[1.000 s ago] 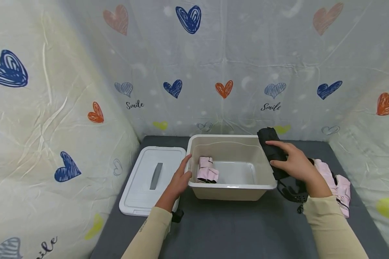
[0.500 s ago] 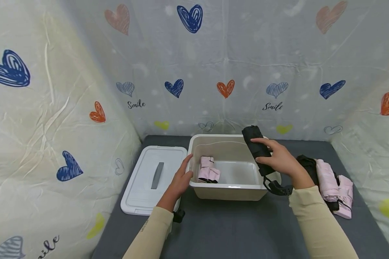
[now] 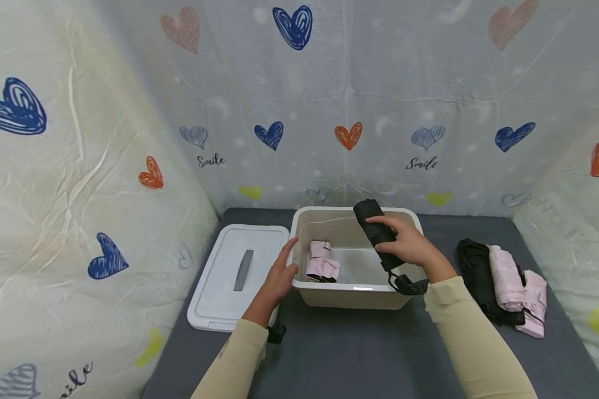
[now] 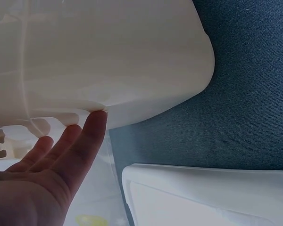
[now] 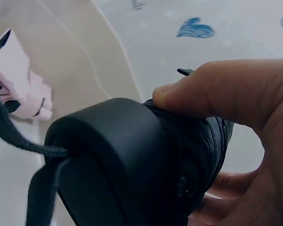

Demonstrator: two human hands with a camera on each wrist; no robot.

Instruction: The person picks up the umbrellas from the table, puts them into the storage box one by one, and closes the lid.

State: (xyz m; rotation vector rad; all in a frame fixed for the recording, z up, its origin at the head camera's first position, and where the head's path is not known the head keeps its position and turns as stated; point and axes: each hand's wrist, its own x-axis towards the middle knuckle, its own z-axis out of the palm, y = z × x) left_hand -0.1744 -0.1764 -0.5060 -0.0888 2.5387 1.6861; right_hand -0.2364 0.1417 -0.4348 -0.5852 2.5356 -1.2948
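Observation:
My right hand (image 3: 405,243) grips a folded black umbrella (image 3: 374,227) over the right half of a beige storage box (image 3: 356,297). In the right wrist view the umbrella's black handle end (image 5: 108,146) shows a wrist strap (image 5: 19,136), with thumb and fingers around the folded fabric. My left hand (image 3: 278,277) rests at the box's left rim; the left wrist view has its fingertips (image 4: 95,121) touching the outer wall under the rim. Inside the box, on the left, lies a small pink folded bundle (image 3: 321,261) with black trim.
A white lid (image 3: 214,282) with a grey handle (image 3: 243,270) lies left of the box. At the right, a black folded bundle (image 3: 479,277) and pink folded bundles (image 3: 506,277) lie together on the grey table (image 3: 359,354). A heart-print sheet (image 3: 299,88) hangs behind.
My right hand has carried the umbrella leftward from beyond the box's right rim to over its inside. The left hand stays at the left rim.

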